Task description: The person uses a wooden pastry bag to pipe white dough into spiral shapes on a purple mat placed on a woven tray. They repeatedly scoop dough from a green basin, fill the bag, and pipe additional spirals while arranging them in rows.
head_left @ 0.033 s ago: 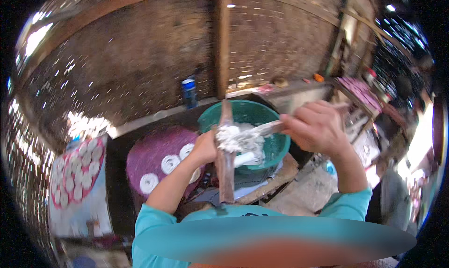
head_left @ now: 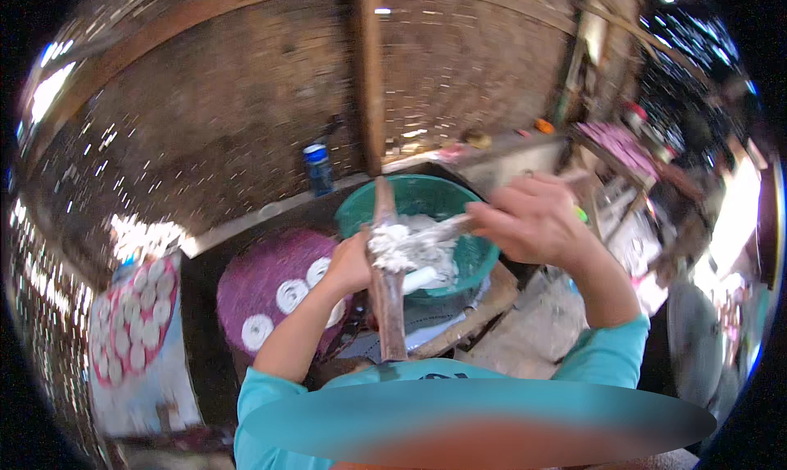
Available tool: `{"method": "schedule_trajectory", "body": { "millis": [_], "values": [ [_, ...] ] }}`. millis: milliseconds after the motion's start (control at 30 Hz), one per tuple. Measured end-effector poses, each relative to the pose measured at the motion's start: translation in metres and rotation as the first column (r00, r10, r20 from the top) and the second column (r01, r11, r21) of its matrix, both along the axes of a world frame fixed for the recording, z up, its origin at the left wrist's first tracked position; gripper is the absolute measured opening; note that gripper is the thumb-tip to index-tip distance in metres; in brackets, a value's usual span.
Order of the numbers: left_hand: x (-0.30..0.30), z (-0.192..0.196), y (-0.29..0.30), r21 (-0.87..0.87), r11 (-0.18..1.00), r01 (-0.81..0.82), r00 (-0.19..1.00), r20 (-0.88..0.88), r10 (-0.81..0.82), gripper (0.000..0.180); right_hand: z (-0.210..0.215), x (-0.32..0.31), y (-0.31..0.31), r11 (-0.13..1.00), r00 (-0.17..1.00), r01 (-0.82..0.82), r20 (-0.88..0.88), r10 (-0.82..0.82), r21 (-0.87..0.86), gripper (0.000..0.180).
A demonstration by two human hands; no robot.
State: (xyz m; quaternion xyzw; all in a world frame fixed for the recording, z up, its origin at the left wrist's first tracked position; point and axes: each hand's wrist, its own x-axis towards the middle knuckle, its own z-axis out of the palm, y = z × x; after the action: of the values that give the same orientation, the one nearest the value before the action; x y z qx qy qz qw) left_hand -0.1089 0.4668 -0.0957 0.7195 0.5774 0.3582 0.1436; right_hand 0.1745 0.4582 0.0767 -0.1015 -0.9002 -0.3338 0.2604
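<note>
My left hand [head_left: 351,261] is closed at the middle of a long wooden bar [head_left: 388,322], its fingertips partly hidden behind it. The bar lies lengthwise over the near left part of a green basin [head_left: 488,265]. A lump of white dough [head_left: 388,247] sits on the bar's middle beside my left hand. In my closed right hand [head_left: 531,216] is a wooden stick [head_left: 459,222], its left end smeared with dough and reaching to the lump. A white tube [head_left: 420,279] sticks out on the bar's right. More white dough lies inside the basin.
On the left, a purple round mat [head_left: 258,277] holds several white dough coils. Farther left, a pink mat [head_left: 123,331] carries many white rounds. A blue can [head_left: 318,171] stands by the woven wall [head_left: 221,101]. Pink pieces lie on a rack [head_left: 619,152] at the right.
The whole view has shifted slightly, with the scene a little farther left. My hands, the bar and the dough keep about the same places relative to each other.
</note>
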Motion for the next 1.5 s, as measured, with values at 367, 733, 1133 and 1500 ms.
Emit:
{"method": "schedule_trajectory", "body": {
  "millis": [367,733,1133,1500],
  "values": [
    [0.009,0.022,0.007,-0.179,0.977,0.112,0.993,0.057,-0.104,0.052,-0.056,-0.038,0.015,0.978,0.995,-0.097,0.012,0.096,0.183,0.011],
    [-0.021,-0.002,0.035,0.013,0.995,0.102,0.958,0.270,-0.102,0.042,-0.060,0.021,0.006,0.986,0.879,0.098,-0.453,-0.148,-0.133,0.026],
    [0.007,0.041,0.027,0.077,0.984,-0.162,0.968,0.204,0.144,0.039,-0.172,-0.010,0.028,0.453,0.557,-0.369,-0.584,-0.590,-0.811,0.020],
    [0.003,-0.021,0.092,0.046,0.995,-0.089,0.934,0.350,0.067,0.044,-0.143,-0.040,0.033,0.922,0.644,-0.038,-0.715,-0.273,-0.386,0.020]
  ]
}}
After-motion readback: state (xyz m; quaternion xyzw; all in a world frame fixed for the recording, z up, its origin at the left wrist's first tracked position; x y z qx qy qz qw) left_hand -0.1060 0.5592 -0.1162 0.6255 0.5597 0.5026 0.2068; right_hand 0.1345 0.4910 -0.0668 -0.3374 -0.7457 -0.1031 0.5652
